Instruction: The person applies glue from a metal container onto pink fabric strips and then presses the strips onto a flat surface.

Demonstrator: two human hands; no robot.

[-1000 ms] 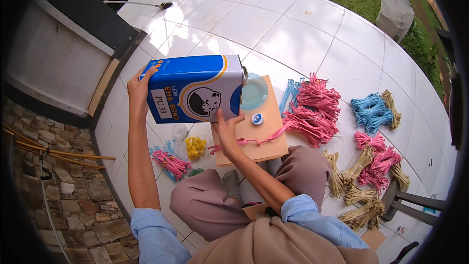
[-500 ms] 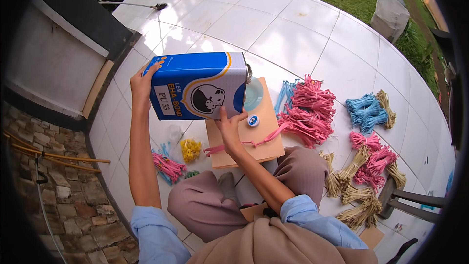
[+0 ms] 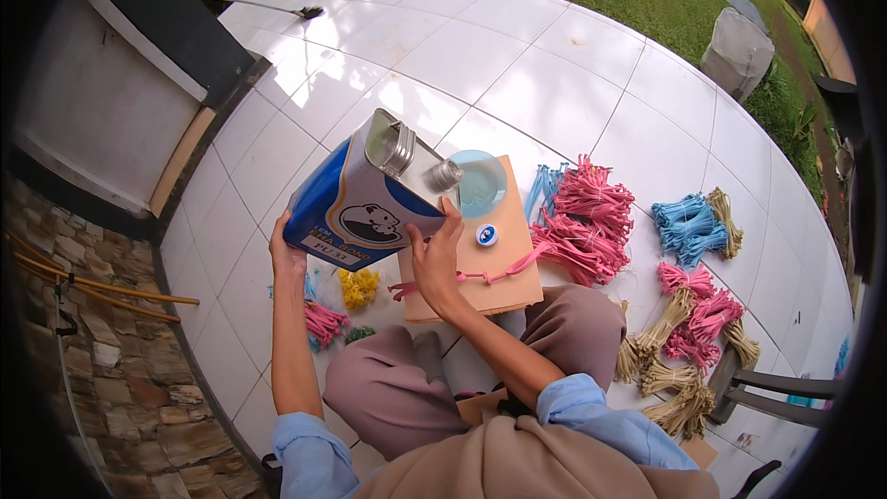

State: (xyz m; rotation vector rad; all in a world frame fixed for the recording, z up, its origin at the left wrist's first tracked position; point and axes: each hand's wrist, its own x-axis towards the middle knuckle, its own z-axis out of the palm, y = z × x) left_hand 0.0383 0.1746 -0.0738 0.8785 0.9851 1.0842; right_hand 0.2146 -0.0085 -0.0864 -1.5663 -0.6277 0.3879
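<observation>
Between my two hands I hold a blue and white metal glue can [image 3: 356, 187], tilted with its silver top facing up and to the right. My left hand [image 3: 288, 245] grips its lower left end. My right hand [image 3: 437, 254] clasps the side nearest me, close to the uncapped-looking spout. Just right of the spout, a pale blue translucent bowl [image 3: 480, 187] rests on a tan board [image 3: 511, 263]. A small round white and blue cap [image 3: 486, 236] sits on the board, and a knotted pink cord [image 3: 485, 276] lies across it.
Bundles of pink cords [image 3: 591, 212], blue cords [image 3: 691, 224] and beige cords [image 3: 682, 393] lie on the white tiles to the right. A yellow bundle [image 3: 358, 288] is left of the board. A dark chair [image 3: 771, 393] stands at right; a stone wall [image 3: 129, 388] borders the left.
The glue can has turned from lying sideways, spout over the bowl, to a more upright tilt. Its top now shows, and my left hand has dropped lower.
</observation>
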